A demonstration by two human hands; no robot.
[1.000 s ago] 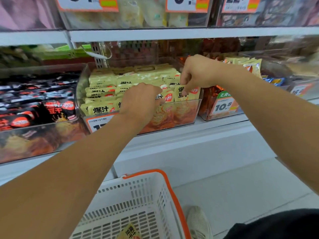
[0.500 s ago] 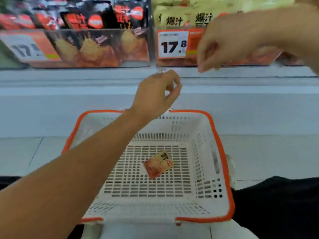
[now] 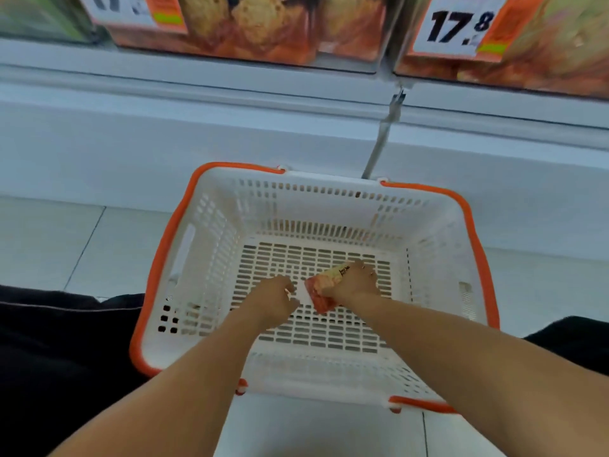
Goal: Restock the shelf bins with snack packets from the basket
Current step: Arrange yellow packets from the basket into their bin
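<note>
Deep in a white basket on pale floor tiles below shelf bins: right hand gripping last snack packet, left hand alongside, fingers loosely curled, holding nothing.

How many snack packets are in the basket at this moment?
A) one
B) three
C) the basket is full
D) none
A: a single snack packet lies on the floor of the basket, with the right hand gripping it and the left hand beside it.

Both hands now down from the shelf into the basket, right-hand fingers on the packet.
</note>
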